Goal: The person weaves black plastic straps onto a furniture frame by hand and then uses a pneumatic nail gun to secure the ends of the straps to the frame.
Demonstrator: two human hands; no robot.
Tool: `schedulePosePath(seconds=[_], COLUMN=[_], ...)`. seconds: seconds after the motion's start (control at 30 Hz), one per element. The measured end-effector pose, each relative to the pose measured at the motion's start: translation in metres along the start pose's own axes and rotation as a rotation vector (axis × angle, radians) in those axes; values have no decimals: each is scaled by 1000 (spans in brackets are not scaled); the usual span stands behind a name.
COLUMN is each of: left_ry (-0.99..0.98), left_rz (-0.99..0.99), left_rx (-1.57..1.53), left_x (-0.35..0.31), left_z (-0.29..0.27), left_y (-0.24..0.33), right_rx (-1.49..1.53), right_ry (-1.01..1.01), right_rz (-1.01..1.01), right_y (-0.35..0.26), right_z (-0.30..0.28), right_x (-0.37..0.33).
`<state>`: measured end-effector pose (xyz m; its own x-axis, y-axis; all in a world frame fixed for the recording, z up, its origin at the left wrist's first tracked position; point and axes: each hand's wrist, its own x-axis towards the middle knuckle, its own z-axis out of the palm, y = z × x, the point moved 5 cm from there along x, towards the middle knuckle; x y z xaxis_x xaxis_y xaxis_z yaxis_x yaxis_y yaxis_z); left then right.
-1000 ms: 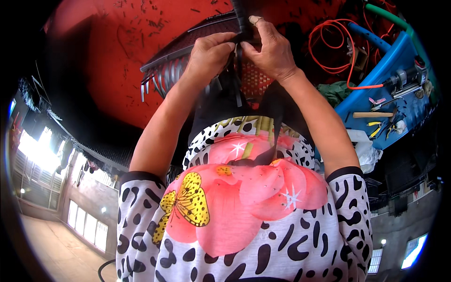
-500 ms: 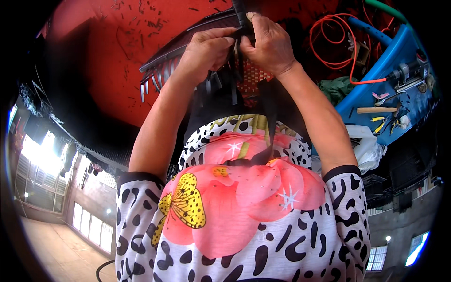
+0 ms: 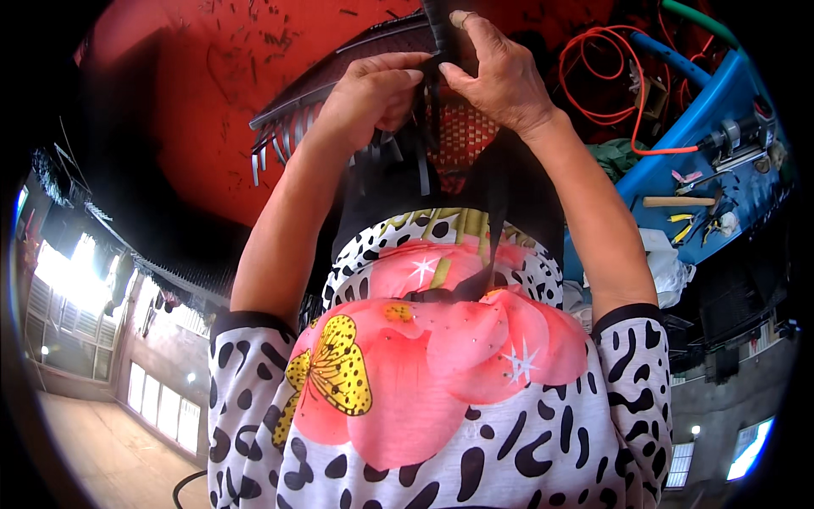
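Observation:
A dark woven panel [image 3: 356, 66] with a curved frame lies at the top, grey and black flat strips [image 3: 280, 146] hanging loose from its edge. At its right end stands a black strip-wrapped post [image 3: 437, 25]. My left hand [image 3: 370, 92] is closed, thumb and forefinger pinching a black strip by the foot of this post. My right hand [image 3: 507, 83] is just right of the post, with thumb and forefinger spread; its thumb tip is by the strip, and whether it touches cannot be made out. A pale wrap covers its forefinger tip.
A blue table [image 3: 632, 188] at the right holds a power drill [image 3: 736, 134], a wooden-handled hammer [image 3: 678, 202] and yellow-handled pliers [image 3: 681, 227]. An orange hose [image 3: 585, 109] coils beside it. Strip scraps litter the red floor [image 3: 199, 102]. A red woven seat [image 3: 462, 131] shows below my hands.
My right hand has opened and drawn slightly right, away from the post, its forefinger lifting off. My left hand keeps its pinch in nearly the same place.

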<state>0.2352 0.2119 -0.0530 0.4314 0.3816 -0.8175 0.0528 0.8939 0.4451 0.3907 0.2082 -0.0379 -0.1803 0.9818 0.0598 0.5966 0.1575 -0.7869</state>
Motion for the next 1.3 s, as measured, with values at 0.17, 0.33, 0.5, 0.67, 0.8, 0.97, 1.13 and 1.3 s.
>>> schedulePosePath(seconds=[0.17,0.33,0.5,0.67,0.8,0.97,1.13,1.3], left_ry=[3,49,128,245,380,532,501,507], left_rz=[0,1,160,228,344,640,787,731], left_rx=[-18,-6,215,334,586,1155,1298,1152], left_x=[3,1,1,-2,-8,-20,-20,-12], left_z=[3,7,6,1,-2,13,14,2], left_y=[-2,-3,-7,-5,-4,6,18,17], right_rx=[-41,-68,-91,-163,-181,-117,-129,-136], right_ry=[30,86,195,212,206,44,80,39], right_rz=[86,121,69,-50,-64,-14,-40,-57], right_y=[-5,-7,-5,-11,-11,-18,-19,-18], right_z=[3,9,16,18,18,8,5,6], right_x=[-1,-4,-3,-2,-3,5,8,8])
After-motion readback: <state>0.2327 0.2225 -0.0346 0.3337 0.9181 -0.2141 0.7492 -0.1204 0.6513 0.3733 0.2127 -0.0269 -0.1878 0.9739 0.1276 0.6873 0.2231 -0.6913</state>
